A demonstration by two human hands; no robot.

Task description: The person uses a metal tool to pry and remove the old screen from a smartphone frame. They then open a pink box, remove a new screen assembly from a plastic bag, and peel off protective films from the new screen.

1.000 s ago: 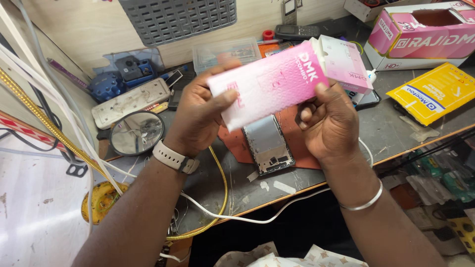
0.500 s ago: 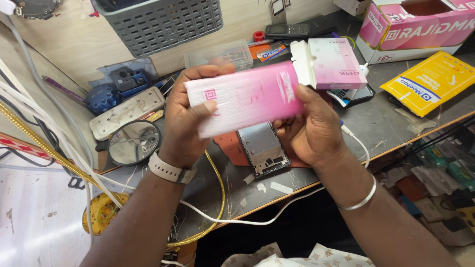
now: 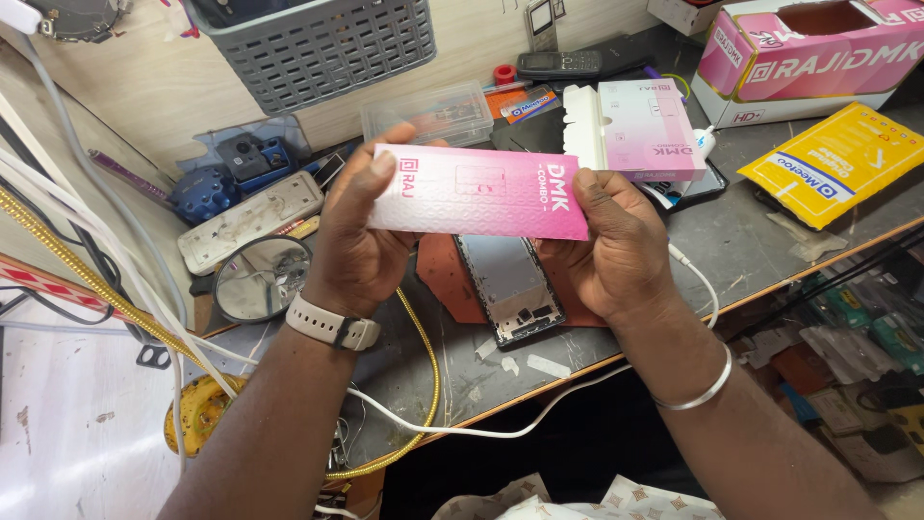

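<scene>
I hold a long, flat pink box (image 3: 478, 191) with its end flap (image 3: 630, 130) open, my left hand (image 3: 358, 241) and right hand (image 3: 616, 246) gripping its ends above a phone frame (image 3: 510, 287) on the workbench (image 3: 751, 241).

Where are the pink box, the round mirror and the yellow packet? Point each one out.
pink box (image 3: 481, 193), head view, middle of its front face.
round mirror (image 3: 262, 279), head view, centre of the glass.
yellow packet (image 3: 835, 164), head view, middle of its top face.
</scene>
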